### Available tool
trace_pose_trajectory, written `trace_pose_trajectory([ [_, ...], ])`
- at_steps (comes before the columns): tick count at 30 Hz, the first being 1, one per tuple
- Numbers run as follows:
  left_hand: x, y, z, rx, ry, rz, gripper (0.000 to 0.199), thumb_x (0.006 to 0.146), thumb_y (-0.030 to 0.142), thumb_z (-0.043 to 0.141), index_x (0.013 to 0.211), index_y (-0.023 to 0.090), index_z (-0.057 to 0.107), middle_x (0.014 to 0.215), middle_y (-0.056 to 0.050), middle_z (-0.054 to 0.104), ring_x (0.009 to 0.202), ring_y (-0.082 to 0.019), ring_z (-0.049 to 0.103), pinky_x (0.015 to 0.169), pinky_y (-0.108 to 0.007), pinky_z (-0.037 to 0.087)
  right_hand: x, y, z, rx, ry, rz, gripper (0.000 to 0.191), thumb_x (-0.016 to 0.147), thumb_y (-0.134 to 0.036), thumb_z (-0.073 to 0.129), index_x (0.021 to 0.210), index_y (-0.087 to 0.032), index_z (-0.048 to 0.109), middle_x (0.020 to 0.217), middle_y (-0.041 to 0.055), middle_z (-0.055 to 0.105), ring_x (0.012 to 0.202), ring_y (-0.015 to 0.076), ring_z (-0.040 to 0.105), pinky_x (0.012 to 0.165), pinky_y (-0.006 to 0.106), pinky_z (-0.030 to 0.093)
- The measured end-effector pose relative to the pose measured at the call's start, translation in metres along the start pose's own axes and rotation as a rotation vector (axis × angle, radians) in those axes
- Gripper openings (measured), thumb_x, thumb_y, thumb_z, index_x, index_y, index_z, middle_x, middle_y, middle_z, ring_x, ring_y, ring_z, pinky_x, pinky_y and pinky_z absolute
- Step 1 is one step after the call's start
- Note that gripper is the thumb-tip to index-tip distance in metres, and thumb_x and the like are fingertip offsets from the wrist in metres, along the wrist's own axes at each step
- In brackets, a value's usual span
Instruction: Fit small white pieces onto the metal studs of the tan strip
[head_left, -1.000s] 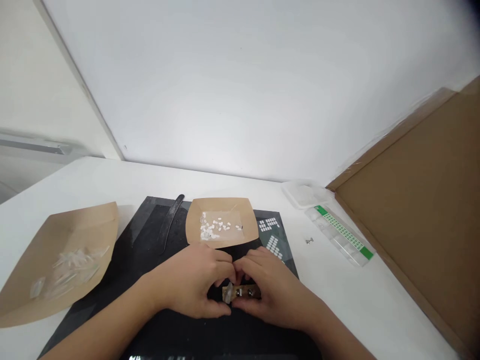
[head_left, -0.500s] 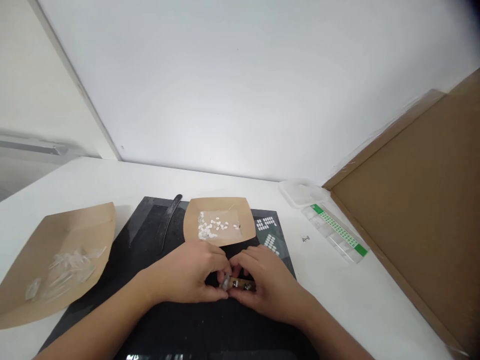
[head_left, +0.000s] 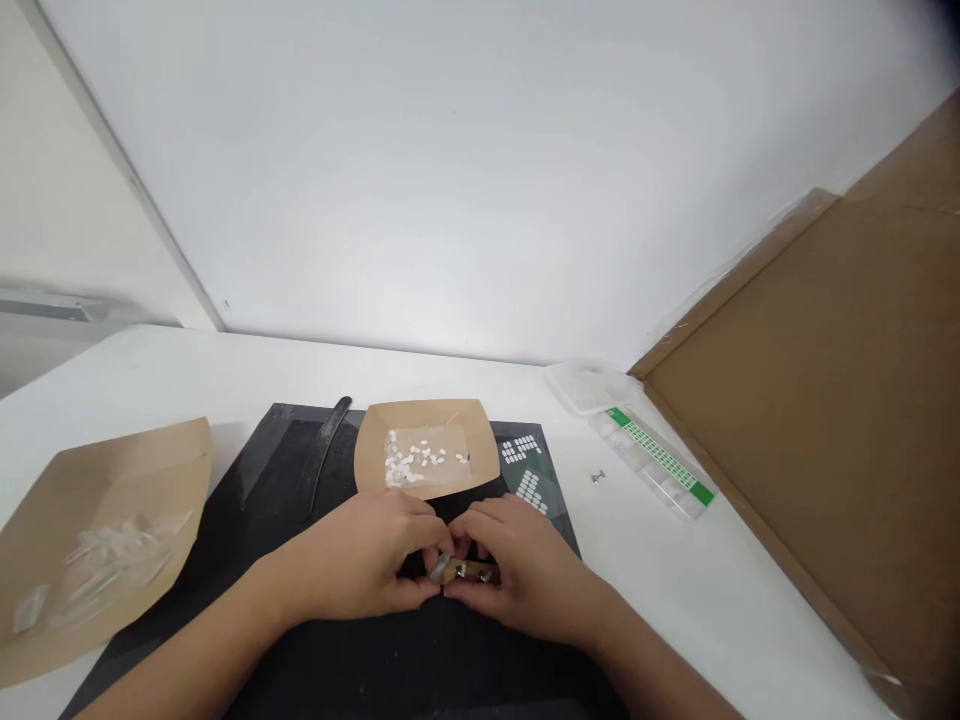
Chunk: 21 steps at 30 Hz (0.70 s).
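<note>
My right hand (head_left: 529, 572) is closed around a short tan strip (head_left: 451, 572) with small shiny metal parts on it. At the strip's left end is a small clear piece (head_left: 439, 570), pinched between the thumb and fingers of my left hand (head_left: 367, 555). Both hands meet low over the black mat (head_left: 360, 660), fingertips nearly touching. Fingers hide part of the strip, and I cannot tell how the clear piece sits against it.
Just beyond my hands, a cardboard tray (head_left: 427, 408) holds small white ovals. White oval stickers (head_left: 525, 450) lie right of it. A dark curved tool (head_left: 326, 455) lies left. Another cardboard tray (head_left: 142, 450) holds clear pieces. Rightward are metal bits (head_left: 598, 476), a green-and-clear organizer (head_left: 660, 455) and a cardboard panel (head_left: 810, 400).
The camera view has turned slightly, so most things on the table sit a little further left in the picture. My hands keep nearly the same grip on the strip and clear piece.
</note>
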<state>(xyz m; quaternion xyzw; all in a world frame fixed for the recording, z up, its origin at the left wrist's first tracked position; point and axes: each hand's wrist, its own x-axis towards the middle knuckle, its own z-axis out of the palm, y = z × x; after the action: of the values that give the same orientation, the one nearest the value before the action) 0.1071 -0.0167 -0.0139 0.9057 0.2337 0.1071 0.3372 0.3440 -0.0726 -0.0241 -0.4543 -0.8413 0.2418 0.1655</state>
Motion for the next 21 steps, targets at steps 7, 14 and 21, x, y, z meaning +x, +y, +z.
trace_pose_trajectory([
  [7, -0.001, 0.005, -0.004, -0.004, 0.004, 0.015, 0.017, 0.084, 0.012, 0.078, 0.097, 0.022, 0.075, 0.092, 0.002, 0.073, 0.071, -0.012, 0.063, 0.064, -0.022, 0.043, -0.001, 0.002, 0.003, -0.047, -0.009, -0.012, 0.024, 0.086, -0.027, 0.086, 0.099, -0.024, 0.066, 0.093, -0.0025, 0.07, 0.085, 0.0185, 0.064, 0.077, 0.032, 0.037],
  [14, -0.002, 0.002, -0.001, -0.089, 0.167, 0.035, 0.018, 0.092, 0.024, 0.079, 0.109, 0.024, 0.076, 0.094, 0.001, 0.076, 0.07, -0.011, 0.063, 0.066, -0.022, 0.048, -0.002, -0.002, -0.01, -0.003, 0.059, -0.091, 0.035, 0.086, -0.046, 0.086, 0.1, -0.022, 0.066, 0.1, 0.0033, 0.068, 0.094, 0.0228, 0.064, 0.082, 0.035, 0.045],
  [21, 0.003, -0.003, 0.008, -0.312, 0.487, 0.173, 0.03, 0.093, 0.024, 0.083, 0.122, 0.025, 0.076, 0.087, 0.003, 0.077, 0.053, -0.005, 0.052, 0.057, -0.017, 0.048, -0.005, -0.003, -0.02, 0.125, 0.271, -0.142, 0.006, 0.105, -0.029, 0.068, 0.109, -0.025, 0.066, 0.099, 0.0023, 0.072, 0.094, 0.0202, 0.065, 0.085, 0.033, 0.047],
])
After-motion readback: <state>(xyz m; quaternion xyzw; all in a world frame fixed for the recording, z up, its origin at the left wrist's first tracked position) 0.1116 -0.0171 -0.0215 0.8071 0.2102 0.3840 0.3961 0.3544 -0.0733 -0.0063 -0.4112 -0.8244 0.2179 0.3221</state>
